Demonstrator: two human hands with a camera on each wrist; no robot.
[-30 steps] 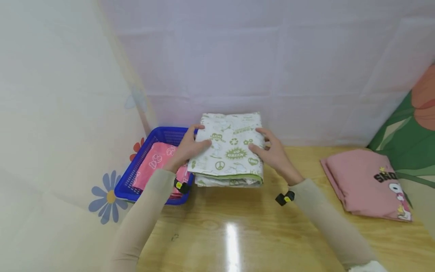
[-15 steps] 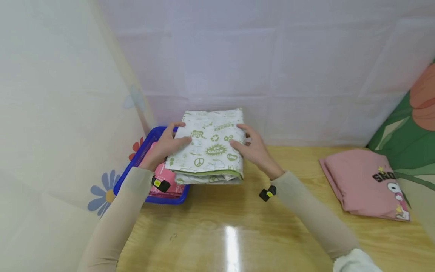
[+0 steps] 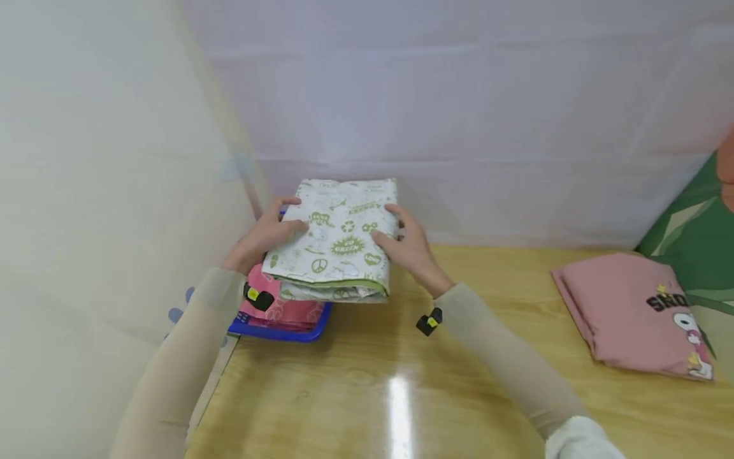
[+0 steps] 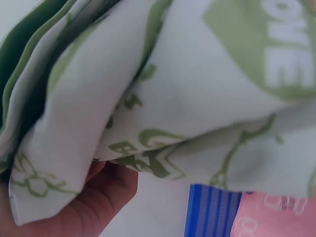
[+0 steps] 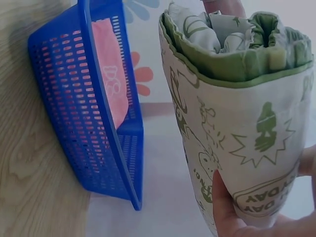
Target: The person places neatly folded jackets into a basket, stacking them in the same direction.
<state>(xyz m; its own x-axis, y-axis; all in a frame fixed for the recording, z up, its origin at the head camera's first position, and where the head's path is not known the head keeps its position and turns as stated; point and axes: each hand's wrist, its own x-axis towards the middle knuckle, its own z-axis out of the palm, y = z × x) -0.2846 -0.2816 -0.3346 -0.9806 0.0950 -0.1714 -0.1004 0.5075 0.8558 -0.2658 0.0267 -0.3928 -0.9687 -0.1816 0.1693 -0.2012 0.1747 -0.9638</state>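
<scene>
Both hands hold a folded white cloth (image 3: 344,239) with green print, raised above the table at the blue basket. My left hand (image 3: 266,234) grips its left side, thumb on top; the left wrist view shows those fingers (image 4: 106,195) underneath. On the opposite side my right hand (image 3: 410,250) grips it the same way. Green-edged, gathered layers show at the cloth's end (image 5: 237,64) in the right wrist view. Below is the blue plastic basket (image 3: 278,334), partly hidden by the cloth and left arm. Folded pink cloth (image 3: 289,312) with white outline prints lies in it.
A folded pink garment (image 3: 622,312) with a cartoon dog and lettering lies at the right of the wooden table (image 3: 344,395). White sheeting (image 3: 459,115) hangs behind, and another wall (image 3: 97,191) stands close along the left.
Both hands have carried the folded white cloth leftward, from beside the basket to over much of it. The basket and the pink garment stay put; the head view has shifted slightly.
</scene>
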